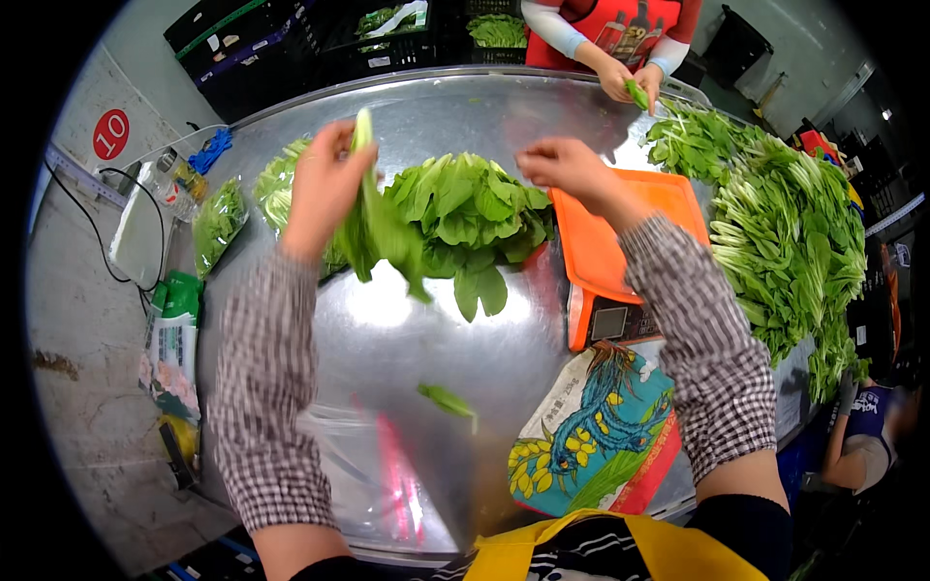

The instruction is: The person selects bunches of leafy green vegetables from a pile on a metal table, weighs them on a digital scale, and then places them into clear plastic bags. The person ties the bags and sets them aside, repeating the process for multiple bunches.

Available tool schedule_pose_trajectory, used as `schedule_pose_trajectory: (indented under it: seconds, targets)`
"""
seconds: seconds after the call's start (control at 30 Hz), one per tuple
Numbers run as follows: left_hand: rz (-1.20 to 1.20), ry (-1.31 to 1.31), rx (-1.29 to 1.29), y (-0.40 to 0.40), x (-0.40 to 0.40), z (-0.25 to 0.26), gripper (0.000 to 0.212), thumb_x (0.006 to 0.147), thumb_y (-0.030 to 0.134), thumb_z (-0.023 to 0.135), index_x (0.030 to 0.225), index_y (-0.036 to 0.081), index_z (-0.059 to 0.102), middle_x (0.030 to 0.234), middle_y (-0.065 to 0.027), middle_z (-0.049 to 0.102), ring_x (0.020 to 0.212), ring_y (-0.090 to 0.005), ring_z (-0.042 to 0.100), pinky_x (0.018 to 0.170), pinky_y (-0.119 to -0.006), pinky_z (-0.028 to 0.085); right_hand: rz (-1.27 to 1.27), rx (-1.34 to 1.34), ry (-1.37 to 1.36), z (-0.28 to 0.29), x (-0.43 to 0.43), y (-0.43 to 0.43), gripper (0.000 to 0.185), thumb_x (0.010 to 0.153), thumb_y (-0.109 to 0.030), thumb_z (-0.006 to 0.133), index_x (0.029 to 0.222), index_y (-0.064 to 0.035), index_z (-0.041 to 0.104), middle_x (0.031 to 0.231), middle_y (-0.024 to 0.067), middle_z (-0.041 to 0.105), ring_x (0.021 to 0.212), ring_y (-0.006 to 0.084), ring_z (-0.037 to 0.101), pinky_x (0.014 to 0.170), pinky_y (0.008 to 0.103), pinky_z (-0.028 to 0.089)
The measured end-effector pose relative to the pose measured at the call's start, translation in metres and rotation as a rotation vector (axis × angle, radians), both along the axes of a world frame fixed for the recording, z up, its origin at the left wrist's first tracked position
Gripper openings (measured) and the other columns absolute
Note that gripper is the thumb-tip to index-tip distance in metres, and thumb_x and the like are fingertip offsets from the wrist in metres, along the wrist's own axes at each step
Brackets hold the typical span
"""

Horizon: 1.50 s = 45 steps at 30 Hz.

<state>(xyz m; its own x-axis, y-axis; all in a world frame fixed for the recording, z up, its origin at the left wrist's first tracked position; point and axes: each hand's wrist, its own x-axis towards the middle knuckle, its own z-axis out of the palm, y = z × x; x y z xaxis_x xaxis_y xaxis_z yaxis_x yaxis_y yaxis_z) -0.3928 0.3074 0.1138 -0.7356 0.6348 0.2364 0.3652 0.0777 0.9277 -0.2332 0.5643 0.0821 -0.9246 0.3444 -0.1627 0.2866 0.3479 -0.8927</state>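
Observation:
My left hand (330,181) grips a leafy green stalk (374,225) by its pale stem end, with the leaves hanging down and blurred. Beside it on the metal table lies a pile of leafy greens (465,210), stems pointing away from me. My right hand (570,171) hovers between that pile and the orange weighing scale (617,240); its fingers are drawn together and nothing shows in them. Partly behind my left hand sits another bunch of greens (280,189). A single loose leaf (447,401) lies nearer to me on the table.
A large heap of greens (792,240) covers the table's right side. Nearby are a printed sack (596,436), clear plastic film (363,450) and a bagged portion of greens (220,226). Across the table, a person's hands (632,83) hold a leaf. Black crates (247,51) stand behind.

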Motion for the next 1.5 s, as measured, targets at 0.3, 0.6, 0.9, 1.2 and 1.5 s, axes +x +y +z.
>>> schedule_pose_trajectory:
  seconds: [0.3,0.6,0.9,1.2,1.5]
  targets:
    - [0.072,-0.025,-0.682,0.122,-0.125,-0.182,0.068,0.076,0.040,0.072,0.115,-0.013,0.055,0.103,-0.0251,0.064,0.091,-0.0300,0.065,0.083,-0.035,0.052,-0.074,0.258,-0.456,-0.098,-0.129,0.039,0.075,0.081,-0.058,0.061,0.117,0.0071,0.058,0.117,0.0201,0.060,0.111,0.0307,0.056,0.090,0.0359,0.045]
    - [-0.156,-0.914,-0.476,0.097,-0.097,-0.173,0.049,0.090,0.033,0.057,0.116,-0.009,0.054,0.104,-0.0179,0.065,0.083,-0.0254,0.067,0.073,-0.038,0.056,0.134,0.263,-0.349,-0.135,-0.136,0.022,0.044,0.090,-0.034,0.059,0.110,0.0061,0.061,0.105,0.0164,0.065,0.091,0.0235,0.063,0.077,0.0351,0.051]
    - [-0.162,-0.855,-0.376,0.094,-0.070,-0.152,0.066,0.088,0.046,0.059,0.121,-0.010,0.048,0.109,-0.0180,0.063,0.091,-0.0264,0.065,0.082,-0.038,0.053,-0.123,-0.915,-0.164,-0.126,-0.112,-0.014,0.049,0.087,-0.038,0.064,0.115,0.0026,0.057,0.105,0.0123,0.066,0.089,0.0214,0.065,0.076,0.0339,0.053]
    - [-0.255,-0.331,0.123,-0.006,0.033,-0.090,0.097,0.059,0.009,0.086,0.137,-0.003,0.029,0.126,-0.0162,0.050,0.113,-0.0247,0.054,0.095,-0.035,0.047,0.136,-0.547,0.230,-0.047,-0.021,-0.089,0.062,0.070,-0.012,0.079,0.124,-0.0012,0.050,0.119,0.0121,0.058,0.108,0.0213,0.057,0.094,0.0342,0.045]
    - [-0.362,0.672,0.469,-0.081,0.185,-0.024,0.070,0.070,0.020,0.080,0.127,0.011,0.040,0.127,-0.0201,0.054,0.118,-0.0388,0.052,0.100,-0.048,0.040,0.360,0.464,0.920,0.032,0.153,-0.159,0.074,0.060,-0.027,0.084,0.125,-0.0115,0.052,0.130,0.0111,0.053,0.116,0.0308,0.049,0.096,0.0394,0.038]
